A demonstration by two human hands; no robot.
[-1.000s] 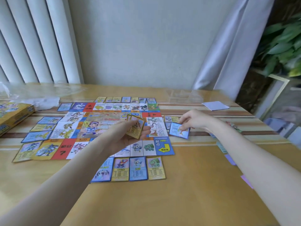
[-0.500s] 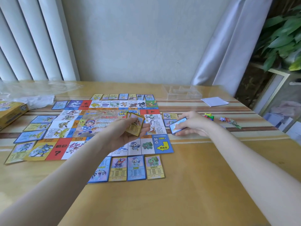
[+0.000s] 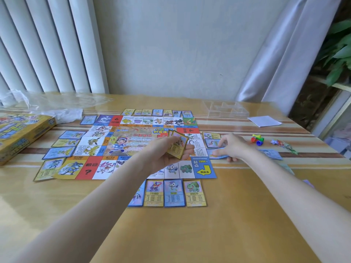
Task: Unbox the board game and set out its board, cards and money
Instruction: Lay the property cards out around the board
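Observation:
The colourful game board [image 3: 133, 147] lies flat on the wooden table [image 3: 209, 224], ringed by property cards on its near, left, far and right sides. My left hand [image 3: 167, 154] hovers over the board's right part and grips a small stack of yellow-bordered cards [image 3: 178, 147]. My right hand [image 3: 233, 147] is just past the board's right edge, pressing a blue card [image 3: 216, 155] down flat below two cards lying there. A pile of blue paper money [image 3: 271, 154] lies right of that hand. The yellow game box [image 3: 20, 133] sits at far left.
Coloured plastic pawns [image 3: 257, 139] and a small wrapped packet [image 3: 284, 146] lie right of my right hand. A clear plastic tray [image 3: 226, 109] and a white paper [image 3: 264, 121] sit at the back right, crumpled plastic wrap [image 3: 57, 105] at the back left. More notes lie along the table's right edge.
My right hand has carried the blue card from a tilted pinch down onto the table beside the board. My left hand keeps its stack almost still. The camera shifted slightly right.

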